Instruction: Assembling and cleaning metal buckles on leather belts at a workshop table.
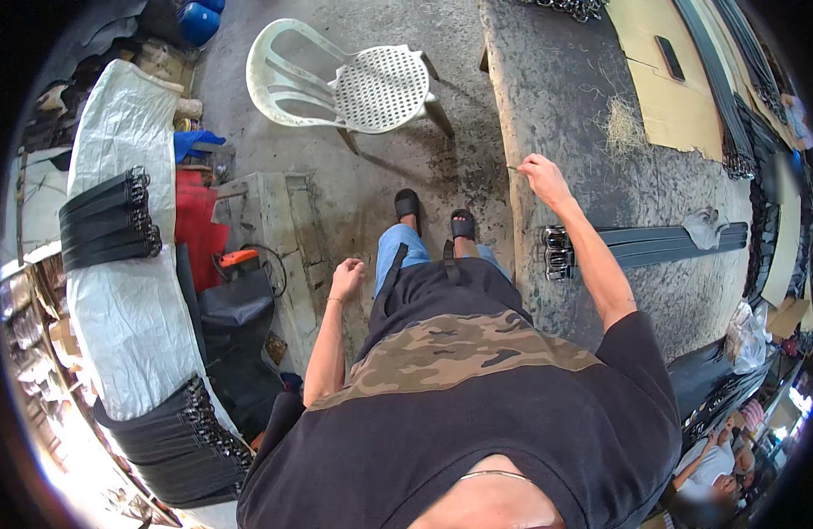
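Over the near edge of the long worktable (548, 106), my right hand (545, 181) is closed in a pinch. A small dark sliver sticks out of its fingertips, too small to name. My left hand (346, 280) hangs at my left side with its fingers curled; whether anything is in them is hidden. A bundle of dark belts (636, 247) lies on the table beside my right forearm, buckles toward me. A crumpled grey cloth (705, 228) rests on top of the belts.
A white plastic chair (382, 88) stands ahead on the concrete floor. Black belt bundles (111, 220) lie on a white-covered stand (120, 309) at left. Cardboard (680, 106) with a phone (669, 58) and a tangle of fibres (624, 128) are on the table. Another person (711, 463) sits at lower right.
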The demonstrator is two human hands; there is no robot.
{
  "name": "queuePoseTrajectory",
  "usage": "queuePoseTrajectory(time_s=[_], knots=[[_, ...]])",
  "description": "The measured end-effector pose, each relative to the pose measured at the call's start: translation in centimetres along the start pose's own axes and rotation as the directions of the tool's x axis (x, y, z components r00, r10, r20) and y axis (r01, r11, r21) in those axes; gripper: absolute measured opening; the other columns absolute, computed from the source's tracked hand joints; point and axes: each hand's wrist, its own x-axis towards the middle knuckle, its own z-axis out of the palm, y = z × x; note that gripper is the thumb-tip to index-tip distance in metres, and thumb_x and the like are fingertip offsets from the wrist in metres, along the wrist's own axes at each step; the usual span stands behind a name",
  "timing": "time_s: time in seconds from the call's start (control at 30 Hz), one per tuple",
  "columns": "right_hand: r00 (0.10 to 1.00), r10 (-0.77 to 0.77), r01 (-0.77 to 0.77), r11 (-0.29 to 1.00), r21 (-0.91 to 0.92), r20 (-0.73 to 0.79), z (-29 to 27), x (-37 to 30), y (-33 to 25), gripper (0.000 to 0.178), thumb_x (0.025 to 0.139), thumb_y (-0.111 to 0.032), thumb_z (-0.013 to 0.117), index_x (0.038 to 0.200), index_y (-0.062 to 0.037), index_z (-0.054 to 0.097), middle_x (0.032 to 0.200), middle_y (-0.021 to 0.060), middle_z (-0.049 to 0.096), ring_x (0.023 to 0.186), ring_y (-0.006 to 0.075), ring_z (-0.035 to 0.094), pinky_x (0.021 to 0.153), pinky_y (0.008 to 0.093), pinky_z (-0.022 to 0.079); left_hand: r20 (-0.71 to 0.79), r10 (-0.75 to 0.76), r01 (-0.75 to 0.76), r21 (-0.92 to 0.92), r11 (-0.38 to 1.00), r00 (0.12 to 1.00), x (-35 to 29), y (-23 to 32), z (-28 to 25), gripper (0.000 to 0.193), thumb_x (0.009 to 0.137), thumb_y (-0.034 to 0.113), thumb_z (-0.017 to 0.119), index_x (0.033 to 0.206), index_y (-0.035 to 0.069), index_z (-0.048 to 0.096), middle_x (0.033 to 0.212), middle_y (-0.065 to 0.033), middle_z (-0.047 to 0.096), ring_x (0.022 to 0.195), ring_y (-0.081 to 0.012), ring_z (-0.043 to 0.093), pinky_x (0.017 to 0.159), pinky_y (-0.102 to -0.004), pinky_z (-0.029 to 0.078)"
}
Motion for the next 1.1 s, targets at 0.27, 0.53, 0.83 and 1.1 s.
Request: queuePoseTrajectory(time_s=[0.27,0.53,0.83,1.1], knots=[[0.921,0.339,-0.311,0.937,0.158,-0.194,-0.1,1.1,-1.2,0.016,0.082,-0.012,0.062,0.093,-0.0028,0.07,0.088,0.0164,0.065,0.085,0.0353,0.062,0.077,0.0401,0.049,0.178,-0.032,0.041,-0.047,0.998,0.983,6.6,2.2,-3.8,0.024,0.09,0.019,0.057,0.103,-0.001,0.061,0.087,-0.0064,0.065,0.07,-0.0136,0.063,0.057,-0.0265,0.05],[0.037,0.831,-0.22,0.548,0.807,-0.555,-4.4,-9.0,-6.4,0.018,0.092,-0.009,0.056,0.103,0.0017,0.065,0.085,0.006,0.065,0.072,0.0088,0.059,0.062,0.0249,0.052,0.398,0.354,-0.419,0.087,0.904,0.846,15.1,18.0,0.9,0.021,0.091,0.017,0.055,0.098,-0.001,0.062,0.081,-0.0069,0.065,0.069,-0.0134,0.063,0.059,-0.0278,0.051],[-0.816,0.481,-0.004,0.552,0.834,-0.321,-0.9,-34.7,-3.3,0.018,0.093,-0.007,0.055,0.103,0.0053,0.062,0.085,0.0085,0.064,0.07,0.0126,0.06,0.061,0.0262,0.054,0.734,0.607,-0.931,0.094,0.353,0.304,10.0,45.4,29.5,0.027,0.086,0.021,0.058,0.101,-0.002,0.064,0.087,-0.0169,0.069,0.079,-0.0228,0.067,0.073,-0.0324,0.051],[-0.862,0.045,-0.491,0.17,0.854,-0.505,-4.1,-34.0,1.8,0.018,0.095,-0.013,0.049,0.101,0.001,0.059,0.084,0.0143,0.065,0.077,0.0282,0.063,0.07,0.0375,0.05,0.958,0.272,-0.991,-0.061,-0.119,-0.092,-4.6,46.6,61.8,0.028,0.08,0.023,0.06,0.097,0.003,0.068,0.091,-0.02,0.067,0.096,-0.0325,0.062,0.086,-0.0387,0.048]])
